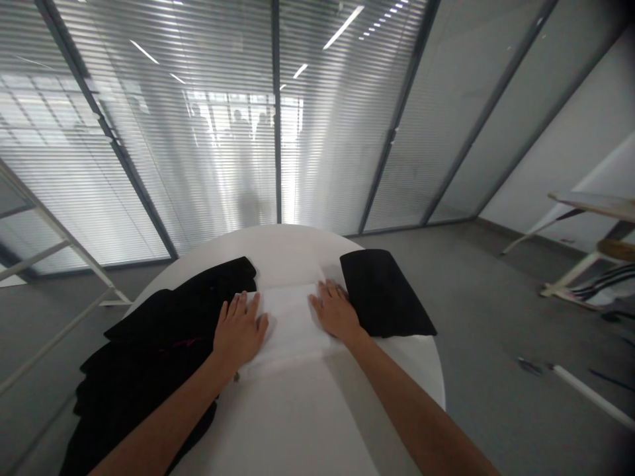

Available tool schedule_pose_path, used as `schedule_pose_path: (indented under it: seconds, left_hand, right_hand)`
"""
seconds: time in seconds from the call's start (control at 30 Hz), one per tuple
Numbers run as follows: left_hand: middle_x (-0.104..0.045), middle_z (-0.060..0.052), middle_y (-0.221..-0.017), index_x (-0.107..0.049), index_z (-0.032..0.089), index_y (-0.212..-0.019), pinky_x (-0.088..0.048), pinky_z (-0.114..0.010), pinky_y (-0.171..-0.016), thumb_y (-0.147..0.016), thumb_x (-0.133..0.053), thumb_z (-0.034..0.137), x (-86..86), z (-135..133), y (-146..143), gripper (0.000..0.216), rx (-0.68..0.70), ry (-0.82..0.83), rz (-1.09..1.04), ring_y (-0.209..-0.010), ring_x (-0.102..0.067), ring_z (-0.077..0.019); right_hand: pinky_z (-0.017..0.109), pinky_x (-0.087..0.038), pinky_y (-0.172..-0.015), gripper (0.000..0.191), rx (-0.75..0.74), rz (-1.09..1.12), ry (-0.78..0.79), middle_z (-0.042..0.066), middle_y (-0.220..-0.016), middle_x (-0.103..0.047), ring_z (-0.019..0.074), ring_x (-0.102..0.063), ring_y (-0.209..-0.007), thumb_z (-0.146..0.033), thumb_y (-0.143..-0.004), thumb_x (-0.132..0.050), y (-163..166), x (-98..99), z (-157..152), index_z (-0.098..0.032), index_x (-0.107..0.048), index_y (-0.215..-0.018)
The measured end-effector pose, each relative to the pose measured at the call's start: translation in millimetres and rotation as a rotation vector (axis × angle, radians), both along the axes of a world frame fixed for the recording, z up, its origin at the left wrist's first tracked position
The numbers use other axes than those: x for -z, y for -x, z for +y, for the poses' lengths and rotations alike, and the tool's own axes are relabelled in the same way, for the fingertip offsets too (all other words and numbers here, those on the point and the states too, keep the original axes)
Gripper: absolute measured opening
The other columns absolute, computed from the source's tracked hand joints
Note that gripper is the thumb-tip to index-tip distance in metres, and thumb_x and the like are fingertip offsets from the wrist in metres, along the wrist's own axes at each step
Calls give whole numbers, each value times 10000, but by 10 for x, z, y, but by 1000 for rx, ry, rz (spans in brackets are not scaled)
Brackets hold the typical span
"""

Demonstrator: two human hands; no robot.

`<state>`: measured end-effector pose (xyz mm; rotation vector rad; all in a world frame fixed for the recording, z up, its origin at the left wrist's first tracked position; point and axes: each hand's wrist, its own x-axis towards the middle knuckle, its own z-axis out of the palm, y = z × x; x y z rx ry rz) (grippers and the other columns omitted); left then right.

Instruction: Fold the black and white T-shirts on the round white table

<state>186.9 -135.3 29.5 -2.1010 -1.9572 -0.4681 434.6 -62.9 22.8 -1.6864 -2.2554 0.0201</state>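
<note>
A flat white rectangular piece [292, 320], cloth or paper I cannot tell which, lies on the round white table [297, 423]. My left hand [240, 330] rests flat on its left side with the fingers spread. On its right side lies my right hand [336, 309], also flat and with the fingers out. Neither hand grips anything. Left of my left hand is a loose, rumpled heap of black cloth [143, 377], partly covered by my forearm. A neatly folded black cloth [387, 294] sits just beyond my right hand, close to the table's right edge.
Glass partitions with blinds [223, 152] stand behind the table. A white metal frame [64, 244] is at the left. On the right are a wooden-topped table [595, 205] and a white pole [590, 393] on the grey floor [476, 297].
</note>
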Motion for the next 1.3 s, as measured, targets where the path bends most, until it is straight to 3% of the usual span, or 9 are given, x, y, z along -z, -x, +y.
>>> schedule_pose_path:
  seconds: [0.1, 0.17, 0.3, 0.43, 0.73, 0.87, 1.0, 1.17, 1.3]
  left_hand:
    - [-431, -149, -1493, -496, 218, -1418, -228, -588, -1137, -916, -445, 446, -30, -156, -39, 553, 42, -53, 41, -1412, -316, -358]
    - [-378, -118, -1533, -469, 249, -1439, -215, -560, -1156, -929, -439, 441, -29, -250, -58, 546, 168, -42, 64, -1443, -257, -336]
    - [-341, -80, -1558, -377, 288, -1488, -232, -541, -1160, -973, -373, 429, 39, -387, -57, 534, 348, 10, 99, -1459, -229, -294]
    - [-342, -96, -1556, -373, 272, -1492, -241, -553, -1153, -979, -368, 440, 95, -455, -49, 540, 318, 3, 90, -1463, -206, -311]
    - [-398, -65, -1529, -440, 300, -1449, -269, -534, -1149, -977, -380, 451, 8, -449, -24, 499, 315, 52, -5, -1436, -292, -287]
    - [-492, -69, -1451, -585, 282, -1323, -292, -506, -1142, -962, -420, 448, -82, -380, 141, 430, 304, 21, -97, -1405, -338, -282]
    - [-503, -103, -1427, -532, 232, -1380, -309, -485, -1132, -988, -356, 378, -60, -293, 286, 453, 158, -24, -136, -1381, -361, -274]
    - [-436, -125, -1488, -470, 249, -1436, -305, -541, -1116, -981, -366, 432, 95, -245, 311, 502, 117, 28, -85, -1368, -379, -312]
    - [-447, -119, -1481, -472, 247, -1437, -302, -538, -1119, -987, -344, 433, 100, -244, 293, 504, 99, 32, -76, -1366, -385, -302]
  right_hand:
    - [477, -251, -1143, 578, 22, -11, -27, 202, -1470, -436, 329, -358, -1383, -448, -986, -321, 20, -65, -50, -76, -500, -1390]
    - [498, -257, -1135, 548, 25, -5, -35, 184, -1468, -446, 329, -340, -1393, -427, -992, -306, 43, -113, -126, -111, -506, -1393]
    - [547, -206, -1147, 535, -108, 2, 6, 90, -1535, -377, 314, -276, -1433, -476, -997, -288, 52, -145, -336, -257, -413, -1469]
    - [555, -249, -1127, 540, -147, 0, 83, 48, -1576, -295, 311, -230, -1453, -510, -980, -341, 0, -114, -427, -335, -357, -1490]
    - [514, -254, -1136, 714, 116, 75, 98, 178, -1577, -246, 375, -221, -1445, -559, -924, -426, 27, -18, -346, -138, -346, -1495]
    - [427, -257, -1152, 740, 164, 149, 102, 241, -1519, -336, 325, -324, -1411, -414, -924, -413, 11, -38, -306, 5, -221, -1503]
    - [414, -273, -1142, 705, 136, 239, 138, 247, -1423, -470, 316, -443, -1333, -376, -896, -434, -33, -85, -268, -10, -279, -1478]
    - [390, -294, -1137, 655, 90, 510, 157, 158, -1447, -464, 259, -420, -1357, -298, -835, -519, -125, -114, -213, -133, -356, -1448]
    - [363, -454, -975, 643, 141, 889, 234, 134, -1221, -631, 235, -618, -1106, -258, -760, -627, -210, -167, -148, -152, -450, -1369]
